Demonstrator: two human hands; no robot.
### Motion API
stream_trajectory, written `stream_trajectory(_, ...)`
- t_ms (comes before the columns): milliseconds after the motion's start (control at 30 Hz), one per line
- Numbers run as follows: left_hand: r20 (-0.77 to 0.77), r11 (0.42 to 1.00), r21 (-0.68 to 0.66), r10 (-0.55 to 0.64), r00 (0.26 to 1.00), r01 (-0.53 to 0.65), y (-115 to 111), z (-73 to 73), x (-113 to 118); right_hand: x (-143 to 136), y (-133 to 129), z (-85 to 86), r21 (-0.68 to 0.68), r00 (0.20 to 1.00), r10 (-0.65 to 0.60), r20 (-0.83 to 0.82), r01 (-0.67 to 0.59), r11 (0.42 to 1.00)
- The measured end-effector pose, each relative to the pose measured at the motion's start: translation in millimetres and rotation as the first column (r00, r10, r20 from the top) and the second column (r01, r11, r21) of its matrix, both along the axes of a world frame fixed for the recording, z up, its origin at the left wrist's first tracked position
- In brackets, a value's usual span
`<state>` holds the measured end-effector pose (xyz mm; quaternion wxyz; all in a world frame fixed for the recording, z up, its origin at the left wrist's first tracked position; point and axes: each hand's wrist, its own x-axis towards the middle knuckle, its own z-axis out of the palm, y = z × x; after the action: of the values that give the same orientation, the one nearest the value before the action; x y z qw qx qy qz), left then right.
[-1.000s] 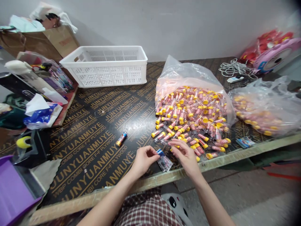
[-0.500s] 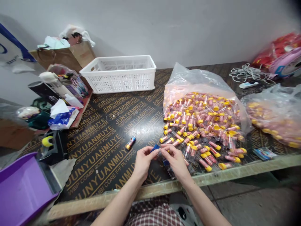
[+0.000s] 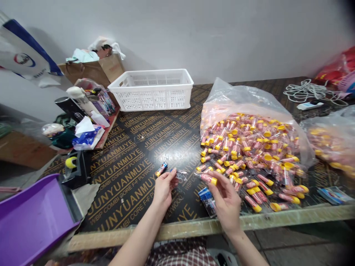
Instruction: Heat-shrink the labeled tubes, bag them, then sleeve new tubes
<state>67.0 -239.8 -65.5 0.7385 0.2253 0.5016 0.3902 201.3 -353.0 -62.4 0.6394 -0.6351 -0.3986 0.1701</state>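
My left hand (image 3: 164, 189) is closed in a pinch on a small clear plastic sleeve (image 3: 182, 175), which sticks out to the right; a bit of blue shows at the fingertips. Just beyond these fingers a little blue and yellow printed tube (image 3: 161, 169) lies on the table. In my right hand (image 3: 226, 201), between thumb and fingers, is a small pink-labelled tube with a yellow cap (image 3: 208, 178), at the near left side of a heap of similar tubes (image 3: 249, 144). Blue printed packets (image 3: 206, 199) lie beside the right hand, near the table edge.
The heap spills from a big clear bag (image 3: 238, 92). Another filled bag (image 3: 330, 136) stands to the right, with blue packets (image 3: 334, 195) before it. A white basket (image 3: 151, 98) is at the wall. A tape dispenser (image 3: 76, 168) and purple dustpan (image 3: 41, 218) are left.
My hands have moved apart from their shared hold on a blue piece. A yellow-capped tube now shows in the right hand and a clear sleeve in the left. The view has shifted slightly.
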Motion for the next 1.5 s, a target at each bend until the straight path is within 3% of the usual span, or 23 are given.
stream_trajectory(167, 0.054, 0.999, -0.041, 0.035, 0.998, -0.033, -1.2, -2.8, -2.2, -8.1, -2.8, -2.9, 0.098, 0.897, 0.124, 0.424, -0.181, 0.979)
stream_trajectory(300, 0.070, 0.997, -0.052, 0.053, 0.996, -0.049, -4.4, -3.5, -1.5, -13.3, 0.3, -4.8, 0.085, 0.789, 0.194, 0.584, -0.296, 0.951)
stream_trajectory(567, 0.098, 0.997, 0.045, 0.062, 0.993, -0.066, -5.0, -2.6, -1.3, -16.6, -7.5, -10.7, 0.040, 0.800, 0.280, 0.531, -0.353, 0.935)
stream_trajectory(767, 0.073, 0.994, 0.065, 0.086, 0.994, -0.091, -3.2, -1.5, -3.3, -15.8, -9.1, -13.8, 0.041, 0.729, 0.312, 0.609, -0.421, 0.906)
stream_trajectory(1000, 0.095, 0.995, -0.013, 0.103, 0.990, -0.102, -1.6, -0.6, -6.0, -15.9, -9.9, -11.9, 0.064, 0.777, 0.219, 0.591, -0.316, 0.947)
stream_trajectory(1233, 0.077, 0.993, -0.022, 0.116, 0.990, -0.115, -5.6, -6.3, -3.6, -15.7, -10.5, -19.1, -0.010, 0.676, 0.298, 0.674, -0.396, 0.918)
stream_trajectory(1500, 0.142, 0.997, 0.045, -0.067, 0.988, 0.061, -18.0, 4.2, 0.6, -14.6, -11.6, -17.9, -0.080, 0.756, 0.403, 0.515, -0.426, 0.901)
